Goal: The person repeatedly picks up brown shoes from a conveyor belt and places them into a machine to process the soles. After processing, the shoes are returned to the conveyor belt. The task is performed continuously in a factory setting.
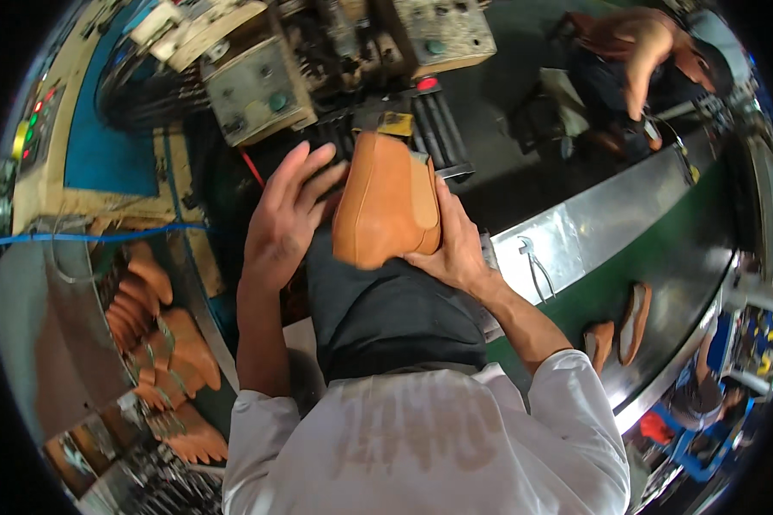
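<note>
Along the right side, a green conveyor belt (670,245) slants away, bordered on its left by a shiny steel ledge (627,202). Ahead of the person stands a dark, greasy machine (343,51) with two worn, pale control boxes, one (258,90) to the left and the other (447,34) to the right. The person's white shirt (438,438) has a brownish stain across its front, above dark trousers (395,318). Beyond the near part of the ledge, a co-worker (618,51) leans forward with one bare arm reaching down; a second person (696,399) shows small at the lower right. On the left, bundled tan leather pieces (167,352) sit in rows, and a blue hose (103,233) runs above them. Over the person's lap, just in front of the machine, is a tan shoe (386,202), held up in the air. The right hand (459,245) grasps it from the right and below, fingers along its side. The left hand (292,215) is unclenched and holds nothing, its blurred fingers spread just beside the shoe's left side; whether they touch it, I cannot tell. Two smaller-looking brown shoes (634,322) lie apart on the belt. Metal pliers (537,266) rest on the ledge, and a red button (427,83) sits beneath the right control box
</note>
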A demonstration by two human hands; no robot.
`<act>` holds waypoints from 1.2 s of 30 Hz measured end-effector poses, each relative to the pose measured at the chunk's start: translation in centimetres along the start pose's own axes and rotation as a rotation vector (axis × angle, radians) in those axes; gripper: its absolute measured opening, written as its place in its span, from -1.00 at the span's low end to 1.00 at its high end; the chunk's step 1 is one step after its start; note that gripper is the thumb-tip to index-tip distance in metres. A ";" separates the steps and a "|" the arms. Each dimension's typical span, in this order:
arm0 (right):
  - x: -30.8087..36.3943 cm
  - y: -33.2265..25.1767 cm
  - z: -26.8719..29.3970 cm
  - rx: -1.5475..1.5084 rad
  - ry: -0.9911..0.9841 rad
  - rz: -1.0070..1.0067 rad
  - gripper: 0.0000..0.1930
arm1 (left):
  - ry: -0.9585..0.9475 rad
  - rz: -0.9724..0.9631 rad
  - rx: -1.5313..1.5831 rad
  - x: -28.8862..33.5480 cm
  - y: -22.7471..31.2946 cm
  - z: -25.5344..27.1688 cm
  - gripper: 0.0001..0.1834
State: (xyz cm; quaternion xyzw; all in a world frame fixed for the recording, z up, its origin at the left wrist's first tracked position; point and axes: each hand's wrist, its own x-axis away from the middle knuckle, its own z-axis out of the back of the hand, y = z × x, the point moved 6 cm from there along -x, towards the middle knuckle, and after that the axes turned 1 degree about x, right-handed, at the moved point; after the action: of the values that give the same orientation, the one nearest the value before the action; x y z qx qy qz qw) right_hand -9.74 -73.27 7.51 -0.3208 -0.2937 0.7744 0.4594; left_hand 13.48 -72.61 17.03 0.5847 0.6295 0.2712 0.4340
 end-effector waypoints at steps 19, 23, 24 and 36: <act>-9.0 -1.4 -10.4 -0.524 -0.625 -0.443 0.02 | 0.733 0.130 -0.335 1.2 -4.3 15.8 -0.37; -8.2 -2.3 -13.1 -0.628 -0.791 -0.558 -0.10 | 0.720 0.220 -0.784 4.1 -5.4 16.0 -0.51; -8.0 -2.2 -13.7 -0.651 -0.817 -0.590 -0.14 | 0.717 0.250 -0.861 4.9 -5.9 17.1 -0.52; -9.8 -7.0 -9.8 0.170 -0.691 0.255 0.02 | 0.484 0.107 -1.396 0.4 -4.5 22.3 -0.74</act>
State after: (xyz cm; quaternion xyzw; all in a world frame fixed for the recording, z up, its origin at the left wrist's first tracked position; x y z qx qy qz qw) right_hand 5.04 -77.68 8.90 -0.0352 -0.3237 0.9095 0.2582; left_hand 30.52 -76.73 2.53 0.1264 0.3591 0.7505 0.5403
